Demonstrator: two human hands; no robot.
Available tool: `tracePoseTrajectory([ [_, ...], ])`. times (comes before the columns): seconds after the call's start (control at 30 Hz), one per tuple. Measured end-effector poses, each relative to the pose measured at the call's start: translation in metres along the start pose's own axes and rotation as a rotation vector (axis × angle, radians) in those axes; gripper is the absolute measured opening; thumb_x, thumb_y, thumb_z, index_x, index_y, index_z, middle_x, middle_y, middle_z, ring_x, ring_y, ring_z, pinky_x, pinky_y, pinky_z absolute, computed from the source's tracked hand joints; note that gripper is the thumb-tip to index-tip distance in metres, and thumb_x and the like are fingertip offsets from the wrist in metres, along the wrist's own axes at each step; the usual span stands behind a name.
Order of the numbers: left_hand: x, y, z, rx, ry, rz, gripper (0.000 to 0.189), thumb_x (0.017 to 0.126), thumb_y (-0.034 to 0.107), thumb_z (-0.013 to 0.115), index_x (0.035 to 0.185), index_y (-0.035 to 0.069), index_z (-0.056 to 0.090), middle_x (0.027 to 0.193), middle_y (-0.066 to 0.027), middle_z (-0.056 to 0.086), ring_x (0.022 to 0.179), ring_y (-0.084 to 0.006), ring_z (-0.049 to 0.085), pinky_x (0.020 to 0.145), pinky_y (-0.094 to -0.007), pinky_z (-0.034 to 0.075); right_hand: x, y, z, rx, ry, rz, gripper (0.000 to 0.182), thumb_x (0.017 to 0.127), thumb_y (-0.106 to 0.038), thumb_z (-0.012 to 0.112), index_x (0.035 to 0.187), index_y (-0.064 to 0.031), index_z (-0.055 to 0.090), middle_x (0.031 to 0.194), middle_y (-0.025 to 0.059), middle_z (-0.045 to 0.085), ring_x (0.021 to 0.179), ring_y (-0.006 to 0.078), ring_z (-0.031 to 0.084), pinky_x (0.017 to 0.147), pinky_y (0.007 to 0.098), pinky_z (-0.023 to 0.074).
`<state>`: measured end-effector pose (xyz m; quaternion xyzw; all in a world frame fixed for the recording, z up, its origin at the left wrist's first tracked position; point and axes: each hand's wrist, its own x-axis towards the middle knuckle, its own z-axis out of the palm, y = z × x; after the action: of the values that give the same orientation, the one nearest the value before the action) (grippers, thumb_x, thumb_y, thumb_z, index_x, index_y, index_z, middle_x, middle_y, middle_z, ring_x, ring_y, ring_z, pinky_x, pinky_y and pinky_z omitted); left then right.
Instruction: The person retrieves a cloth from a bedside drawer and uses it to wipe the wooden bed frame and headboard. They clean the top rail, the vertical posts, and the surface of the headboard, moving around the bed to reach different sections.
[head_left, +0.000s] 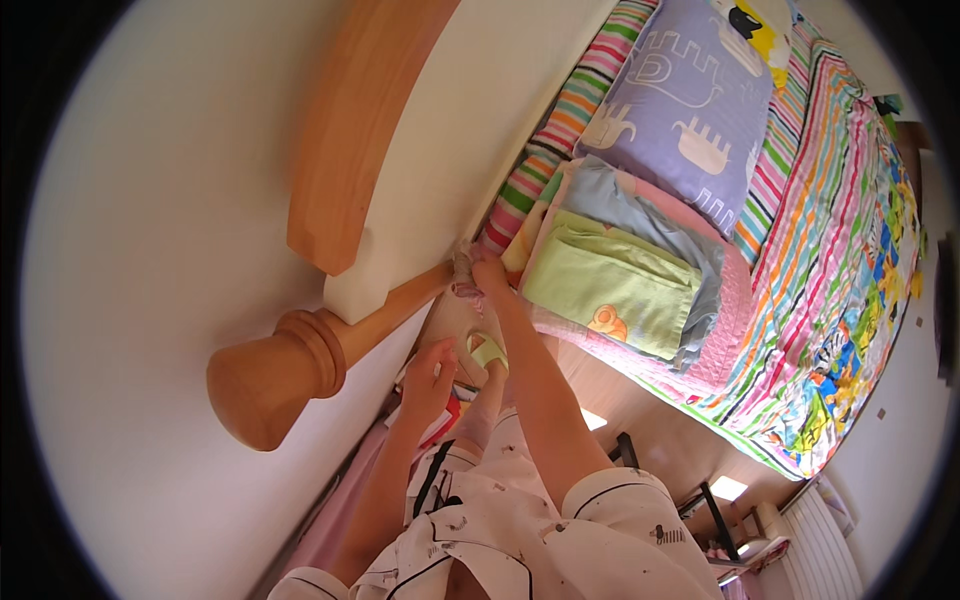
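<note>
My right hand (489, 274) reaches forward to the corner between the wall and the bed. It grips a crumpled greyish-pink cloth (466, 271) at the far end of a wooden rail (401, 304); some of its fingers are hidden. My left hand (430, 381) hangs lower, near the wall, its fingers loosely bent and apart with nothing in them. To the right of my right hand, a folded green cloth (611, 281) with an orange animal figure lies on a blue-grey cloth (694, 330) and a pink quilted piece (731, 292).
A rounded wooden post end (259, 382) juts out at left, below a thick wooden beam (352, 135). A purple pillow (675, 112) rests on the striped bedding (795, 247). Below are a green slipper (486, 350) on the wooden floor (652, 390) and a white radiator (821, 544).
</note>
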<state>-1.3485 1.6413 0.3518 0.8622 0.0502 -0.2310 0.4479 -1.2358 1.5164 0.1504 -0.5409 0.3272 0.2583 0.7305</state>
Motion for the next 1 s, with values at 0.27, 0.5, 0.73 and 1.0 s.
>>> tracePoseTrajectory([
  [0.27,0.045,0.192,-0.011,0.137,0.023,0.504,0.025,0.095,0.004,0.058,0.118,-0.002,0.066,0.121,-0.0182,0.066,0.109,-0.0338,0.065,0.094,-0.0391,0.052,-0.035,-0.091,-0.048,0.682,0.124,-0.044,0.051,0.092,-0.011,0.055,0.144,-0.0091,0.05,0.128,0.005,0.062,0.098,0.0211,0.067,0.085,0.036,0.0559],
  [0.5,0.126,0.359,-0.025,0.577,0.432,0.971,0.037,0.095,0.004,0.059,0.131,0.0,0.059,0.138,-0.0193,0.056,0.125,-0.0376,0.055,0.104,-0.0451,0.046,0.007,-0.232,-0.138,0.828,-0.009,-0.232,0.042,0.104,-0.024,0.054,0.144,-0.0139,0.048,0.126,0.0021,0.064,0.108,0.0192,0.066,0.089,0.0397,0.0572],
  [0.73,0.23,0.485,-0.029,0.918,0.846,0.738,0.054,0.097,0.024,0.065,0.143,0.003,0.048,0.135,-0.0166,0.056,0.12,-0.0334,0.056,0.101,-0.0426,0.048,0.093,-0.346,-0.2,0.759,0.157,-0.363,0.041,0.102,-0.035,0.056,0.139,-0.0151,0.054,0.121,0.0021,0.066,0.102,0.0167,0.065,0.082,0.0377,0.0541],
  [1.0,0.291,0.517,-0.021,0.958,0.731,0.353,0.053,0.093,0.042,0.071,0.126,0.002,0.064,0.089,-0.0062,0.064,0.076,-0.0209,0.063,0.065,-0.0363,0.053,0.212,-0.423,-0.257,0.68,0.301,-0.33,0.046,0.099,-0.033,0.056,0.139,-0.012,0.053,0.104,0.0032,0.063,0.085,0.0141,0.062,0.063,0.0346,0.0513],
])
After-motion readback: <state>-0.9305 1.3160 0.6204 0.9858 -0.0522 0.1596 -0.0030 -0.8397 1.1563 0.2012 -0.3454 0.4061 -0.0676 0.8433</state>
